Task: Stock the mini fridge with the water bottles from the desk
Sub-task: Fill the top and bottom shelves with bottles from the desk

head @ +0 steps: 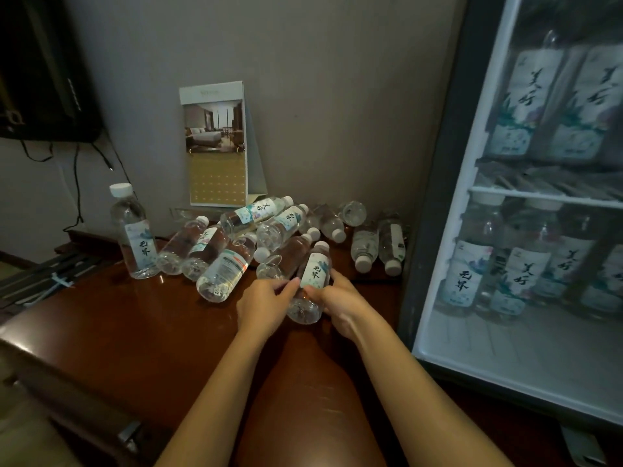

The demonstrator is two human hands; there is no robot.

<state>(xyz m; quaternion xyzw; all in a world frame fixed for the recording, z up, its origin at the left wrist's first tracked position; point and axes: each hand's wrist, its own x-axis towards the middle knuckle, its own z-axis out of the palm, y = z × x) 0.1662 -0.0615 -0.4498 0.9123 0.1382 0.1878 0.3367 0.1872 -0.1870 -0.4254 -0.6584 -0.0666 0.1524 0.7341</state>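
The left hand [266, 305] and right hand [338, 303] are gripping one lying bottle [315, 273], cap pointing to 12 o'clock; fridge [505, 352] standing at 3 o'clock, nearer the right.

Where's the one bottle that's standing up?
In the head view, the upright bottle stands on the desk at the left end of the pile of lying bottles, left of the calendar.
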